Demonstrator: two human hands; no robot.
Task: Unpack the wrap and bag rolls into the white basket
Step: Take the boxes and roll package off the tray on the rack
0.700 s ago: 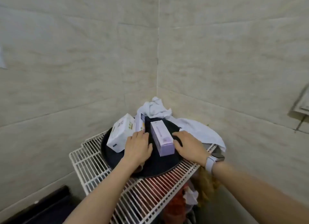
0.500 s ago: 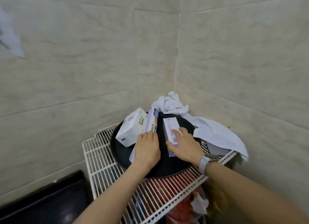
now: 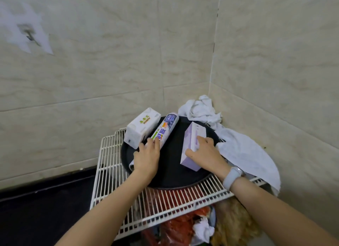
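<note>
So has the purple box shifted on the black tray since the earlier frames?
Yes. The purple box has slid from the middle of the black tray toward its right edge, nearer the white cloth, under the right hand.

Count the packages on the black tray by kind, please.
Boxes: 2, the white box and the purple box
Wrap rolls: 1, the printed roll
Total: 3

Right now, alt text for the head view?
Two hands work on a round black tray on a white wire rack in a tiled corner: the left hand holds a printed wrap roll beside a white box, the right hand grips a lilac box. White cloth lies behind.
</note>
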